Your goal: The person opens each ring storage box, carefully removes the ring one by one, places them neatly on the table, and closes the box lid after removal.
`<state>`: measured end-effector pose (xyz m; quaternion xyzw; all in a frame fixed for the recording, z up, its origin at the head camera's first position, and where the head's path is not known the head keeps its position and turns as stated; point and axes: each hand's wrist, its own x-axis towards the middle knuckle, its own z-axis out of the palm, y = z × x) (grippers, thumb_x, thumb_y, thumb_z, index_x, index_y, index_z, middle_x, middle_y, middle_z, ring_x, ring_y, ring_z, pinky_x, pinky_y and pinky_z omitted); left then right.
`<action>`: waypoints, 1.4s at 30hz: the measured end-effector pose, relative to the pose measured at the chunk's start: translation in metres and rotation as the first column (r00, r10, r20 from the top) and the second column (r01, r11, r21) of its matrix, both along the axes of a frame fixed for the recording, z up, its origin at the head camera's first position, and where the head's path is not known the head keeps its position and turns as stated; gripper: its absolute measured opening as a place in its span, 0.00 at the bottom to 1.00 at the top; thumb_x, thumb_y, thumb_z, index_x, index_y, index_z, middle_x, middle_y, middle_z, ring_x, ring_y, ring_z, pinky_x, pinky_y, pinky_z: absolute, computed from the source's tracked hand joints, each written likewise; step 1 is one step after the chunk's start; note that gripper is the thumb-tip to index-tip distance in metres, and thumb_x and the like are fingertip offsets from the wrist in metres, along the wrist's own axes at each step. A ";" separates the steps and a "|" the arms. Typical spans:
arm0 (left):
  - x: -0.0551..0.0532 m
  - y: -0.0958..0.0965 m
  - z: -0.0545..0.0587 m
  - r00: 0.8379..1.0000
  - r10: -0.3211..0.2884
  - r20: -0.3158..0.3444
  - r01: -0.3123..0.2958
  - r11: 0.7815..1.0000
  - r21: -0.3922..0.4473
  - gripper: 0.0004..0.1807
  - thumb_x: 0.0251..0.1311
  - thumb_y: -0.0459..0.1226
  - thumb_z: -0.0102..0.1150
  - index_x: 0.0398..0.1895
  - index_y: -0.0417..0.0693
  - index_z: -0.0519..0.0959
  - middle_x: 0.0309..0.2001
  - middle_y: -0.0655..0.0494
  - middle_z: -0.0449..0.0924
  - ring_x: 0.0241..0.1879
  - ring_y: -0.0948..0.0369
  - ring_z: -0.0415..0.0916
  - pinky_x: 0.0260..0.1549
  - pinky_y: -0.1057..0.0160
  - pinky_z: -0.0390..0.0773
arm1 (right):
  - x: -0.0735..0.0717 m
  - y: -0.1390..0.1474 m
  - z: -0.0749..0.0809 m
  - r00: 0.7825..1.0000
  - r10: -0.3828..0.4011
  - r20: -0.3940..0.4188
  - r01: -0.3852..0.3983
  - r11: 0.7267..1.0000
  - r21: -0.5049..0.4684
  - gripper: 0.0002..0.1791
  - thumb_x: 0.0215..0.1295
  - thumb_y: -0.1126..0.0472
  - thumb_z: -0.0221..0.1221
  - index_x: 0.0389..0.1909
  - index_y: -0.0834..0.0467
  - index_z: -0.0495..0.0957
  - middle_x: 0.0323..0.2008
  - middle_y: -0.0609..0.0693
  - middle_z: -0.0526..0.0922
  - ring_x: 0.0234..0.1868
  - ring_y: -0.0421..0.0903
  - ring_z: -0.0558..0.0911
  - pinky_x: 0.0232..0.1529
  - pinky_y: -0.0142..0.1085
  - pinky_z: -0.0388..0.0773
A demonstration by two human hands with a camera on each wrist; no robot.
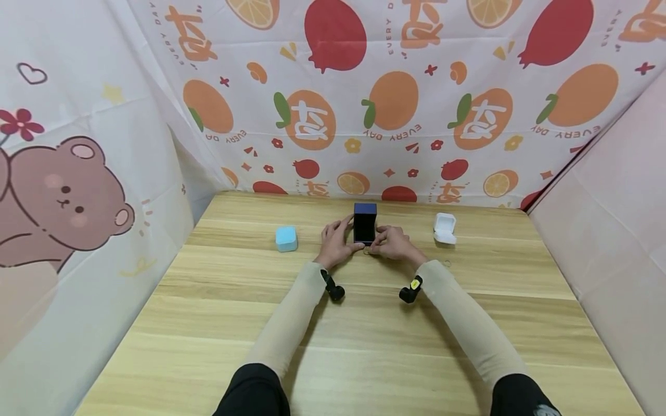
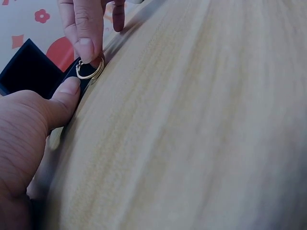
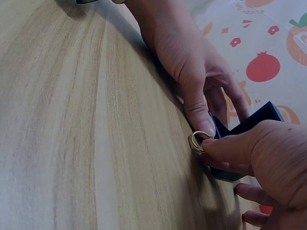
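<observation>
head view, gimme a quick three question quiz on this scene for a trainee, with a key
1. True or false: the white box stands open.
2. Which hand pinches the gold ring?
3. In the head view, where is the light-blue box relative to the dark blue box?
a) to its left
b) to its right
c) on top of it

Key: 1. True. 2. The right hand. 3. a

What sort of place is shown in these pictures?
Probably an indoor booth arranged for filming handwork: a wooden table, a fruit-printed cloth hung behind it, and a bear-printed cloth along its left side.
</observation>
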<state>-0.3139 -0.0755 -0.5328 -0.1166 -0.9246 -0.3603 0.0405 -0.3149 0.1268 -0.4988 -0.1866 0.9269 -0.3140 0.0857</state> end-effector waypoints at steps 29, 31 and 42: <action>0.000 -0.001 0.000 1.000 -0.004 0.019 0.003 1.000 0.029 0.47 0.46 0.53 0.63 0.67 0.75 0.46 0.61 0.62 0.69 0.69 0.55 0.46 0.67 0.51 0.35 | 0.002 0.001 0.001 0.999 0.021 0.027 -0.022 1.000 0.013 0.06 0.53 0.47 0.62 0.23 0.43 0.83 0.64 0.51 0.64 0.65 0.61 0.54 0.56 0.66 0.45; 0.000 0.000 0.000 1.000 -0.003 0.020 0.002 0.999 0.032 0.47 0.46 0.53 0.64 0.67 0.75 0.46 0.61 0.62 0.69 0.69 0.55 0.46 0.67 0.50 0.35 | 0.001 0.001 0.001 0.999 0.022 0.026 -0.023 1.000 0.016 0.07 0.53 0.47 0.61 0.23 0.43 0.83 0.65 0.52 0.64 0.65 0.62 0.54 0.56 0.66 0.45; 0.001 -0.001 0.001 1.000 -0.012 0.018 0.012 0.999 0.034 0.47 0.46 0.53 0.64 0.68 0.73 0.47 0.61 0.60 0.70 0.69 0.54 0.46 0.67 0.50 0.35 | 0.002 -0.001 0.002 1.000 0.012 0.017 -0.012 1.000 0.007 0.07 0.53 0.50 0.61 0.21 0.46 0.83 0.64 0.54 0.65 0.65 0.65 0.54 0.55 0.69 0.44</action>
